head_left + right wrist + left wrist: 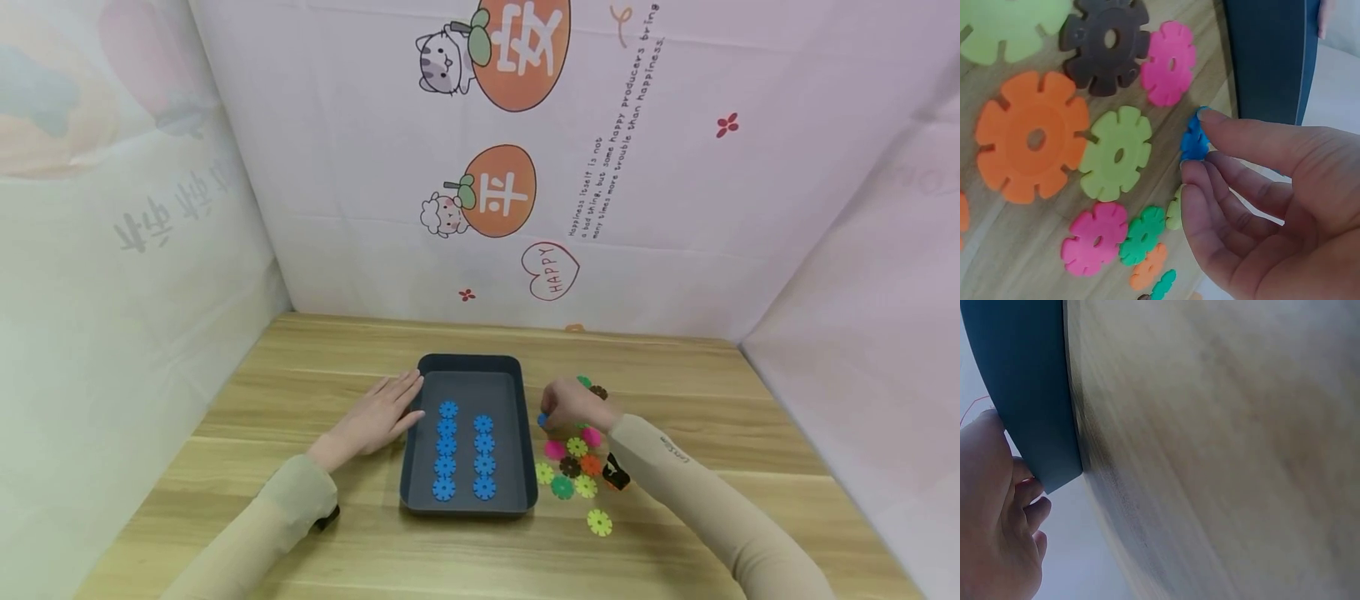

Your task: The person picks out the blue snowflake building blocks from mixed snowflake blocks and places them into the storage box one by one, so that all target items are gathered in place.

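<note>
My right hand (576, 405) pinches a blue notched plastic disc (1194, 139) between thumb and fingers, just right of the tray. A dark grey rectangular tray (468, 505) sits in the middle of the table. Inside it, blue discs (446, 446) form two upright columns, several in each, the left column reaching farther back. At the tray's left edge rests my left hand (378, 415), fingers extended and touching the rim. In the left wrist view its fingers are beside the tray's outer wall (1029, 381).
Loose notched discs in other colours lie right of the tray: orange (1034, 139), dark brown (1100, 47), pink (1169, 65), green (562, 487) and yellow-green. One yellow disc (599, 522) lies nearest the front. A printed white cloth (360, 208) hangs behind the wooden table (360, 550).
</note>
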The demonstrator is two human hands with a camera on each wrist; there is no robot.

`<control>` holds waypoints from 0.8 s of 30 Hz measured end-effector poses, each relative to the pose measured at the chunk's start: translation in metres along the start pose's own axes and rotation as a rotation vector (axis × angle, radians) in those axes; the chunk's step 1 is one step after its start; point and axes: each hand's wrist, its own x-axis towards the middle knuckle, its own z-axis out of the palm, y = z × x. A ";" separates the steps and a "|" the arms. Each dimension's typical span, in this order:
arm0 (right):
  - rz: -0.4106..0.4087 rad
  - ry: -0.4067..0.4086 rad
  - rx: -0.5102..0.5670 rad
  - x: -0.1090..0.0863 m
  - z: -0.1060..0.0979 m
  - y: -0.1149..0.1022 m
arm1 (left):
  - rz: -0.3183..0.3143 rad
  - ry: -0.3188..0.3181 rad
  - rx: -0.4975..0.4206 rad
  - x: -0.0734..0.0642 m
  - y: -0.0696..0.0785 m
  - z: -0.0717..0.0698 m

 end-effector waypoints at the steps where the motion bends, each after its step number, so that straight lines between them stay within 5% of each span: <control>1: 0.002 0.004 -0.005 0.000 0.000 0.000 | 0.000 0.003 -0.002 0.000 0.000 0.000; 18: 0.054 -0.008 -0.012 0.002 -0.005 0.001 | -0.003 0.008 -0.004 -0.002 0.001 0.001; 24: -0.003 0.017 -0.019 0.003 -0.019 -0.005 | -0.001 0.020 -0.001 -0.002 0.001 0.000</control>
